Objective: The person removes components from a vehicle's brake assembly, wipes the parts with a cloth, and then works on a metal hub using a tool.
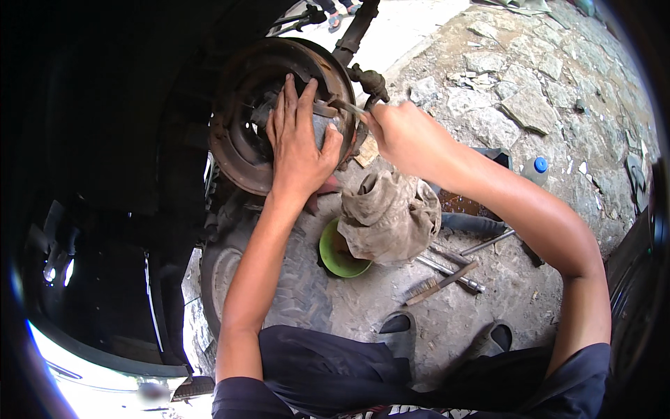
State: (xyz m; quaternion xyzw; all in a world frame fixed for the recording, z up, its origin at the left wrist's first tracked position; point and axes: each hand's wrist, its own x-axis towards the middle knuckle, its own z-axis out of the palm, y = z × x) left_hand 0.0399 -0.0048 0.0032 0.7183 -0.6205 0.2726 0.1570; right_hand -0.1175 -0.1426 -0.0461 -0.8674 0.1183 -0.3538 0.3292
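A rusty round brake backing plate (234, 164) stands upright at the upper middle, with a curved brake shoe (323, 130) at its right side. My left hand (299, 136) lies over the plate and the shoe, fingers stretched out and thumb apart on the shoe's grey surface. At the plate's right edge my right hand (401, 133) is closed round a thin metal tool (351, 107), its tip touching near the shoe's upper end. The tool's handle is hidden in my fist, and I cannot make out its exact kind.
Below are a tyre (289, 293), a green bowl (340, 260) and a bunched dirty cloth (391, 216). A wire brush (440, 283) and socket wrench (453, 274) lie on the ground. A blue-capped bottle (536, 171) stands right. Dark vehicle bodywork (105, 153) fills the left.
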